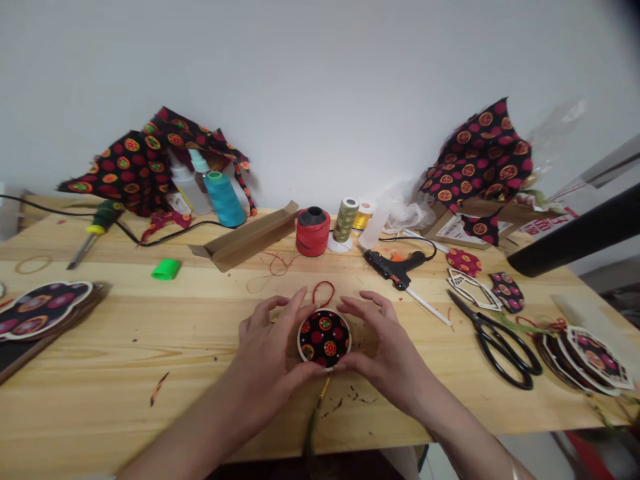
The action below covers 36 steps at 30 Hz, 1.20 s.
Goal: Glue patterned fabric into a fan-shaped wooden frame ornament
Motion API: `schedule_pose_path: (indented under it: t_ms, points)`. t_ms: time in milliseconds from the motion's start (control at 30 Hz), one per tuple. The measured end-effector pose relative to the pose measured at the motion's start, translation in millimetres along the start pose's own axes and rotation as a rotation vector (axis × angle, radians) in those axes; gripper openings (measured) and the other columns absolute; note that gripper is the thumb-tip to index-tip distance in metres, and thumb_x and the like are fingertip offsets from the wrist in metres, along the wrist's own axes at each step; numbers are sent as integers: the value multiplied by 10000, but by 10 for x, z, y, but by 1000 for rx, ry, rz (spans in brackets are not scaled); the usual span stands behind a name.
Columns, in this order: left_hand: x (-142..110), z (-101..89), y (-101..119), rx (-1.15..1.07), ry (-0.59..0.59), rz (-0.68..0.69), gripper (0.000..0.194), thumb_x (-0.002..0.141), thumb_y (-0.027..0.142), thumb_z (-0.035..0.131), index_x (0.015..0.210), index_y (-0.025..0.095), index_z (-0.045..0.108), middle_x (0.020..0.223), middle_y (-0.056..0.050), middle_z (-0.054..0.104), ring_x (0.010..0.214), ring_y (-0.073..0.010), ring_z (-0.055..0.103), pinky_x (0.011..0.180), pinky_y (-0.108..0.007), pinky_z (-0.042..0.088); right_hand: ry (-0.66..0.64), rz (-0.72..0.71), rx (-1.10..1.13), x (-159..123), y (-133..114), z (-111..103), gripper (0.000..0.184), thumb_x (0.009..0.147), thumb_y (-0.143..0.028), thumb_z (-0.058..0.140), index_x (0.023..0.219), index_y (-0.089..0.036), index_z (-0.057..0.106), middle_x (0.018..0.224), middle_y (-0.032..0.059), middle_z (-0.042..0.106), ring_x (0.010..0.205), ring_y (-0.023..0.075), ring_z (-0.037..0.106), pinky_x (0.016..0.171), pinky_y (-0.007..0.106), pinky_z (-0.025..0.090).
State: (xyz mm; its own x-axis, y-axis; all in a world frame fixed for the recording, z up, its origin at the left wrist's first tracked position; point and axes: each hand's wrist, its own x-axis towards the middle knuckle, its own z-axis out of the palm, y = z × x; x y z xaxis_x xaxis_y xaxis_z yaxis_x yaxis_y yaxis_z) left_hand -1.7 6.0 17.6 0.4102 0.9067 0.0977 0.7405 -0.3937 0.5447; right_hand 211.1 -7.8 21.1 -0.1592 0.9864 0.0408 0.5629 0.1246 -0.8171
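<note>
"Head view: what are the two hands doing?"

"They are holding a cloth-covered disc (325, 339) between them, toward the front of the wooden table (200, 333). The left hand (270, 343) is gripping its left side, and the right hand (383, 347) is gripping its right."

"How are the fingers standing?"

"Each thumb is touching the lower rim, the two tips nearly meeting, while each forefinger is curving to the upper rim. The other fingers are bending, slightly spread. Whether the disc is resting on the wood, I cannot tell."

"What is coming off it?"

"A red loop (333, 291) is showing at the top, and a yellow cord (325, 385) is running from the bottom to a blurred green tassel (311, 427)."

"And around them?"

"On the right, black scissors (483, 321) are lying beside a stack of patterned pieces (600, 357), with a glue gun (395, 267) lying farther back. Behind the disc, a red spool (313, 239) is standing next to an olive spool (345, 223). On the left, a long cardboard tray (245, 245) is lying near a bright green plastic piece (165, 269)."
</note>
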Motion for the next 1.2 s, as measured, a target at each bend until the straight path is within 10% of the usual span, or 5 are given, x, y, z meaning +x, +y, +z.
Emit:
schedule_pose_path:
  t_ms: [1200]
  points:
    - [12,78,-1,15,-16,-10,836,790,431,666,1462,318,181,1313,-88,597,1236,-350,407,939,-538,331,-27,-71,-63,-6,66,15,652,671,-162,803,1250,-279,526,1254,57,577,1304,278,332,1064,493,342]
